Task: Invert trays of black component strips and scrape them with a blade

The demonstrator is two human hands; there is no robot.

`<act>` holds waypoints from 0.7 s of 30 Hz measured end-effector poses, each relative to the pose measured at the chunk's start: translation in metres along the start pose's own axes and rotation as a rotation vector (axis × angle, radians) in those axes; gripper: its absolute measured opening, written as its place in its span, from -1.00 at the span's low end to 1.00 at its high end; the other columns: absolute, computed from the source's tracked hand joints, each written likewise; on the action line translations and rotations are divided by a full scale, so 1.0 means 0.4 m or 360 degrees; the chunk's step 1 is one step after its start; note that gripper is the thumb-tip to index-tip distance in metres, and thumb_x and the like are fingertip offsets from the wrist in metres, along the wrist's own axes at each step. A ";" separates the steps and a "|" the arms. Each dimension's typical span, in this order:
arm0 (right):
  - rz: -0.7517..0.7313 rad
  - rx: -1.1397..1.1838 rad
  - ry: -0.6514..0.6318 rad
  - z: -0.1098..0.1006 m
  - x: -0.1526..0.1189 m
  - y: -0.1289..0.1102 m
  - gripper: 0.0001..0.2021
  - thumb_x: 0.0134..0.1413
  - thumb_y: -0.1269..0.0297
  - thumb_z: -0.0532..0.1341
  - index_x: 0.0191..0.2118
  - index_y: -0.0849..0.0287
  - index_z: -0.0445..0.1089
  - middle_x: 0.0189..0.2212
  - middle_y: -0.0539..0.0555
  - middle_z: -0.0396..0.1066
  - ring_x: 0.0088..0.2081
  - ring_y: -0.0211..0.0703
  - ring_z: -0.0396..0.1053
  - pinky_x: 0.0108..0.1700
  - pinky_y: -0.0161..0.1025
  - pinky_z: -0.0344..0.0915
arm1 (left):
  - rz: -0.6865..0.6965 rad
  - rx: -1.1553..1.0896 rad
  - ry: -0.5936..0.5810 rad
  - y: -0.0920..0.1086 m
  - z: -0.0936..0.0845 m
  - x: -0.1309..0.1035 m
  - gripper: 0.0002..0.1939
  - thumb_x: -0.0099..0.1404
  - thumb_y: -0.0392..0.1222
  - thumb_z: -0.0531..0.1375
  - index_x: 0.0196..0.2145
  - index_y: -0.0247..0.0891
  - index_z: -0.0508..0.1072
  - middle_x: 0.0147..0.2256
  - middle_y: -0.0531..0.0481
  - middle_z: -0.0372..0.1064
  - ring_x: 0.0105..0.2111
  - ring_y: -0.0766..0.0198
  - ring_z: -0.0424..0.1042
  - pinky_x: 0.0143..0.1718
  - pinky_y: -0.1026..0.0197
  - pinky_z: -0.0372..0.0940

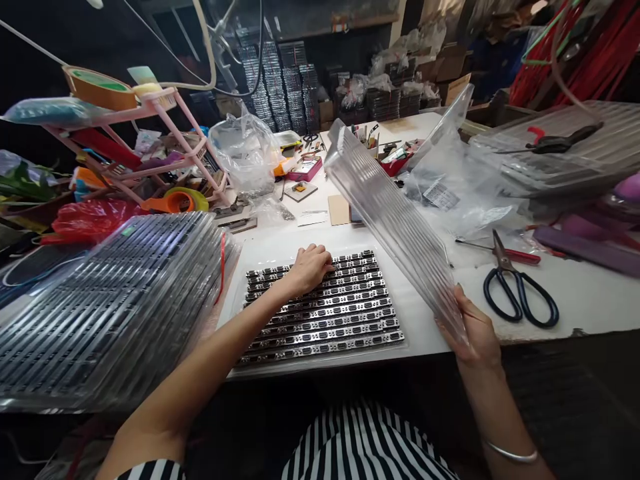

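My right hand (477, 327) grips the lower corner of a clear ribbed plastic tray (390, 220), holding it tilted up on edge above the table. In front of me, a second clear tray (406, 348) lies flat, filled with several rows of metal-faced D-sub connectors (345, 327). My left hand (311, 268) rests over the far rows, its fingers curled down among the connectors. Its fingertips are partly hidden, so what they pinch does not show.
Stacked filled trays (100, 313) stand at the left, beneath a pink rack (175, 127). Black-handled scissors (520, 293) and a red-handled screwdriver (520, 256) lie on the right. Plastic bags (450, 187) and more clear trays (560, 153) sit farther back.
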State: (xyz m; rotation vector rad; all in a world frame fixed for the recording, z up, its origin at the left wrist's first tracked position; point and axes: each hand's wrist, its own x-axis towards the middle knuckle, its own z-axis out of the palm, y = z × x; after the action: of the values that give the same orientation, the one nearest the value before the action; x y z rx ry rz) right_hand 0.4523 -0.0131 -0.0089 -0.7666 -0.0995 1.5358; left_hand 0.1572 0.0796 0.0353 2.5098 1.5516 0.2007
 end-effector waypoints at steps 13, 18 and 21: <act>0.0006 -0.0008 -0.0040 -0.019 0.010 0.001 -0.78 -0.02 0.35 0.32 -0.18 0.16 0.46 -0.34 -0.02 0.54 -0.31 -0.34 0.50 -0.19 -0.44 0.45 | -0.0120 -0.0054 0.0113 -0.001 0.012 0.016 -0.83 0.29 -0.28 0.07 -0.29 -0.24 0.47 -0.25 -0.11 0.42 -0.20 0.07 0.32 -0.20 0.01 0.21; 0.0016 0.0064 -0.0056 -0.010 0.008 0.002 -0.90 -0.01 0.39 0.30 -0.29 0.17 0.45 -0.40 -0.03 0.53 -0.37 -0.37 0.49 -0.28 -0.47 0.46 | -0.0015 -0.0094 0.0155 0.040 0.007 0.032 -0.76 0.35 -0.24 0.01 -0.26 -0.24 0.48 -0.23 -0.09 0.41 -0.19 0.14 0.32 -0.19 0.07 0.23; 0.0012 0.0088 -0.0065 -0.010 0.007 0.001 -0.93 -0.03 0.40 0.31 -0.35 0.17 0.44 -0.44 -0.04 0.52 -0.40 -0.37 0.48 -0.35 -0.49 0.46 | 0.0123 -0.0085 0.0118 0.092 0.015 0.058 -0.75 0.36 -0.23 0.00 -0.25 -0.21 0.49 -0.23 -0.06 0.40 -0.19 0.19 0.31 -0.18 0.11 0.22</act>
State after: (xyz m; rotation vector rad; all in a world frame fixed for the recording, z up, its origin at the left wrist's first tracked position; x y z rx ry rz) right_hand 0.4543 -0.0122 -0.0130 -0.6928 -0.0846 1.5553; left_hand 0.2008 0.0840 0.0381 2.5497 1.4561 0.3453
